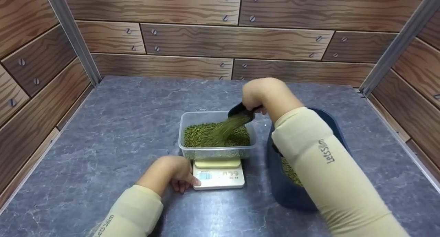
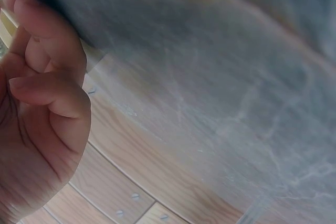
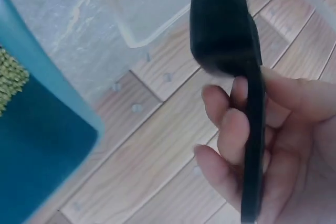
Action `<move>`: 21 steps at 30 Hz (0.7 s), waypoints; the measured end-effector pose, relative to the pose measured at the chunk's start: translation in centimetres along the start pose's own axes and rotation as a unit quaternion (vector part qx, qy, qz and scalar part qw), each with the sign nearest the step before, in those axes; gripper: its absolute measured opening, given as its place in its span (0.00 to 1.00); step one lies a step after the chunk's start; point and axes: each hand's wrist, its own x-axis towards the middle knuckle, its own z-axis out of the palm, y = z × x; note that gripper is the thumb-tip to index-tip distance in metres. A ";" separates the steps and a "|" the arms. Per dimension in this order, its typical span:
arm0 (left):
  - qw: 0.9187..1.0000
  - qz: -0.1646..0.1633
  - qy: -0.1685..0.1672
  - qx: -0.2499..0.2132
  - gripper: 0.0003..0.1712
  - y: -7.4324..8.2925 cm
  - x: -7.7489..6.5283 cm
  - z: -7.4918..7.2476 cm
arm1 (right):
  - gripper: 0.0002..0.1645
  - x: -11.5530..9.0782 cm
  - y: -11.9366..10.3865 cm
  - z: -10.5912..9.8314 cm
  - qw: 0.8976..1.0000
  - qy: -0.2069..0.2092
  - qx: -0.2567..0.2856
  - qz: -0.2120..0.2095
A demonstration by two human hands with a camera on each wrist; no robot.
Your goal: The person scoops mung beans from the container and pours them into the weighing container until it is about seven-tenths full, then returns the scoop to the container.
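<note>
My right hand [image 1: 256,94] grips the handle of a black scoop [image 3: 223,24], tilted over a clear plastic container [image 1: 184,130]. Green mung beans [image 1: 197,133] pour from the scoop's mouth in a blurred stream onto the beans lying in the container. This container stands on the cream platform of a white kitchen scale [image 1: 220,182] with a lit display. My left hand [image 1: 180,173] is at the scale's front left corner, one digit touching the casing and the other fingers bent loosely beside it. In the left wrist view, the left hand [image 2: 47,98] shows relaxed, bent fingers.
A deep blue tub [image 1: 275,182] with more mung beans in it stands right of the scale, partly hidden under my right forearm. Wood-patterned walls [image 1: 192,41] enclose the grey marbled table [image 1: 130,103] at the back and both sides.
</note>
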 end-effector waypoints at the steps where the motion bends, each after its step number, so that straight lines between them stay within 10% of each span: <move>1: 1.000 0.000 -0.002 -0.002 0.26 0.0 0.0 0.0 | 0.09 -0.2 -0.5 0.0 0.999 0.019 -0.026 0.003; 10: 1.000 0.000 -0.007 0.002 0.27 -0.2 0.0 0.0 | 0.09 -1.2 -2.4 0.2 0.983 0.116 -0.137 0.030; 21: 1.000 0.002 0.003 -0.008 0.26 -0.2 0.0 0.0 | 0.06 -4.3 5.0 0.0 0.989 0.118 -0.064 -0.055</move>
